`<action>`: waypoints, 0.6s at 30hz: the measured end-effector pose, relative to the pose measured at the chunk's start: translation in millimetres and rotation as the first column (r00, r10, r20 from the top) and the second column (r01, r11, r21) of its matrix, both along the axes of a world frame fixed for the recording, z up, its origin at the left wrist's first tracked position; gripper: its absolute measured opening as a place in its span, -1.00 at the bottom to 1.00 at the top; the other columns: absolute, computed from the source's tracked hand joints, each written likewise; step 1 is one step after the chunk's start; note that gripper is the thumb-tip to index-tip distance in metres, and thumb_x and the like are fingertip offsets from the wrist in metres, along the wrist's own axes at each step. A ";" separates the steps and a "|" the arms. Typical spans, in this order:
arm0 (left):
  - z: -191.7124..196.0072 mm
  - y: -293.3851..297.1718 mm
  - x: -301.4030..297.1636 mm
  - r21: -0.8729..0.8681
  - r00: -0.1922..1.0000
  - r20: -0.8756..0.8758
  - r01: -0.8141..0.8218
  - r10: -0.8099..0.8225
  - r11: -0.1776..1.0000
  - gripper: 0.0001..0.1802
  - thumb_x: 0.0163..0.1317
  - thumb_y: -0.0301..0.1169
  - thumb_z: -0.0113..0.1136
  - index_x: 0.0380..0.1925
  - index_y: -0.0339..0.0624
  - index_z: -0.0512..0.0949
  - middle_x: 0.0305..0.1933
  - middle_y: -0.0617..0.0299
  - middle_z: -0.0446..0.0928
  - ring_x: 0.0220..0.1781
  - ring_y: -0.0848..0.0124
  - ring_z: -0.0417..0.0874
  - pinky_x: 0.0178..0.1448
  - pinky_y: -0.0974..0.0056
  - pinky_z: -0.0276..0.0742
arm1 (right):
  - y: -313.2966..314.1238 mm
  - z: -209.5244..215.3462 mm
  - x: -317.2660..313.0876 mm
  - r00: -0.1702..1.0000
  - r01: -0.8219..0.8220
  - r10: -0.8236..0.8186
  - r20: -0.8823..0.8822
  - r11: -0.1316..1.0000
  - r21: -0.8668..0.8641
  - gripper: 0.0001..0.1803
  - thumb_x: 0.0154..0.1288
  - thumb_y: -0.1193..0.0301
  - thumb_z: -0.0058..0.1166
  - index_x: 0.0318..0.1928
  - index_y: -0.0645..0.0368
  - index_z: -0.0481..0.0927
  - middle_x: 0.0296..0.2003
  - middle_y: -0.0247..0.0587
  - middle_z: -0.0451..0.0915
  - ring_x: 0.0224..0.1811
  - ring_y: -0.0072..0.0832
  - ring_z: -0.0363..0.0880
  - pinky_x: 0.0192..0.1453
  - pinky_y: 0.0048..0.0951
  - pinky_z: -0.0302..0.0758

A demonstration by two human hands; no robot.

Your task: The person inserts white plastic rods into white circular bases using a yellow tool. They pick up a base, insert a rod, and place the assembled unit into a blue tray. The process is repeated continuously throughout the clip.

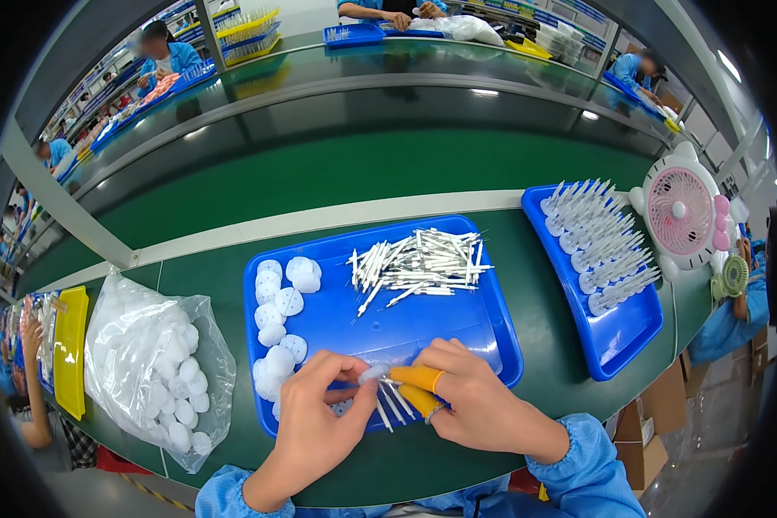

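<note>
My left hand (319, 414) pinches a small white round cap (373, 373) at the front edge of a blue tray (492, 337). My right hand (470, 393), with orange finger cots on thumb and forefinger, holds several thin white sticks (393, 401) and touches one to the cap. In the tray lie a pile of white sticks (419, 263) at the back and white round caps (276, 324) along the left side.
A clear bag of white caps (151, 363) lies left of the tray, beside a yellow tray (69, 350). A second blue tray (617, 332) at right holds rows of assembled pieces (600, 242). A pink fan (682, 211) stands far right. Other workers sit beyond the green conveyor (363, 164).
</note>
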State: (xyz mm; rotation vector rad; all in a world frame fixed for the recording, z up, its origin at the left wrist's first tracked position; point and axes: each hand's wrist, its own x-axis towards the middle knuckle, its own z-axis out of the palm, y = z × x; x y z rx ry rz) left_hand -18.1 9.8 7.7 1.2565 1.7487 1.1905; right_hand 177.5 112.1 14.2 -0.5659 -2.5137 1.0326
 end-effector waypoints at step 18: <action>-3.5 -0.5 7.4 0.105 0.987 -0.161 -0.007 0.024 0.994 -0.83 0.24 -0.63 0.43 -0.21 -0.42 0.63 -0.24 0.03 0.64 -0.23 0.19 0.82 -0.06 0.19 0.86 | -8.5 -9.8 -10.8 0.997 0.061 -0.055 -0.054 0.989 0.134 -0.50 -0.06 0.72 0.28 0.02 0.45 0.75 -0.23 -0.08 0.57 -0.18 -0.16 0.53 -0.09 -0.20 0.46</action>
